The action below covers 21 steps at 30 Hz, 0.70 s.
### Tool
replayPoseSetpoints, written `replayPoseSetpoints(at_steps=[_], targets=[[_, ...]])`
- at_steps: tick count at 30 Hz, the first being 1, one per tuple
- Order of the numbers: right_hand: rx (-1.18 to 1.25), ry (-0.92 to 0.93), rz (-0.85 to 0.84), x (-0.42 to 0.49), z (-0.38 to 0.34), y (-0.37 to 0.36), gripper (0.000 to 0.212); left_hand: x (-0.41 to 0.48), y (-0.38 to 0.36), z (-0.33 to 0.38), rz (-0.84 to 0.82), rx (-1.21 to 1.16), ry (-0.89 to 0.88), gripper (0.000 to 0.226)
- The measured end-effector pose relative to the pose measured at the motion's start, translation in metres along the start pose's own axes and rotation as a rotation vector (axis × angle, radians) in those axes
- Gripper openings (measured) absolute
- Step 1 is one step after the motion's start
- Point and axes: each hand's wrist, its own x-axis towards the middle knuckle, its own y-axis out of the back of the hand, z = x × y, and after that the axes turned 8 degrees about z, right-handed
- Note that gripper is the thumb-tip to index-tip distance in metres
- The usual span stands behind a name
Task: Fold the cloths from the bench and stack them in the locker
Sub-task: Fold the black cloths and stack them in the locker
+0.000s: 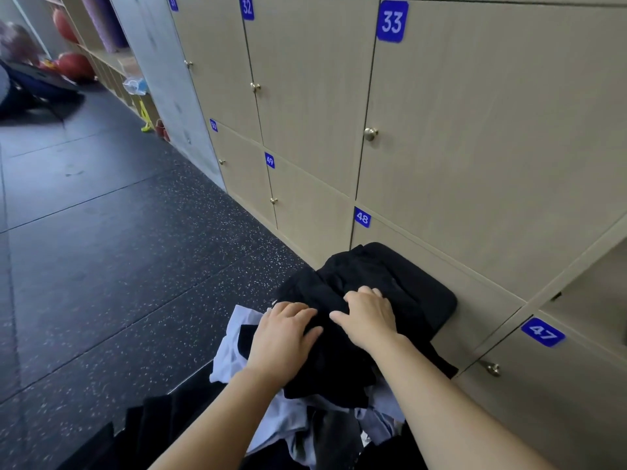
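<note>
Black cloth [339, 361]: left hand [285, 337] flat on it; right hand [368, 317] gripping it, fingers curled. Locker labels [392, 21]: 32, 33, 47, 48, 49.

Black crumpled cloth [356, 337] shows plain, no pattern, pale lavender-white crumpled cloth [230, 347] likewise plain, black padded bench seat [436, 300], beige wood-grain locker doors [475, 130], blue rounded number plates [392, 21] carry white digits, brass-coloured round knobs [370, 134], dark grey rubber floor [118, 300] flecked with pale speckles, red round balls [73, 64].

Beige numbered locker doors [475, 130] with brass knobs [370, 134] line right wall. Dark speckled floor [118, 283]. Open shelving [112, 59], red balls [73, 64] far left.
</note>
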Motion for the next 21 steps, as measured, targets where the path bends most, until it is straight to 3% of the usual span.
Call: replayPoseSetpoints(at_steps=[3, 7, 13, 17, 21], targets=[[0.077, -0.010, 0.074, 0.003, 0.002, -0.008, 0.031, -0.005, -0.003, -0.006, 0.015, 0.027, -0.014, 0.049], [0.355, -0.056, 0.140, -0.001, 0.001, 0.005, 0.011, -0.010, 0.000, -0.005, -0.038, 0.024, 0.020, 0.046], [0.729, -0.053, 0.235, -0.019, 0.003, 0.056, 0.019, -0.008, 0.019, 0.006, 0.047, -0.079, 0.076, 0.027], [0.995, -0.075, 0.263, -0.040, 0.010, 0.099, 0.010, -0.002, 0.047, 0.032, 0.094, -0.413, 0.281, 0.039], [1.233, -0.108, 0.287, -0.066, 0.017, 0.137, 0.013, 0.007, 0.082, 0.070, -0.070, -0.968, 0.574, 0.076]])
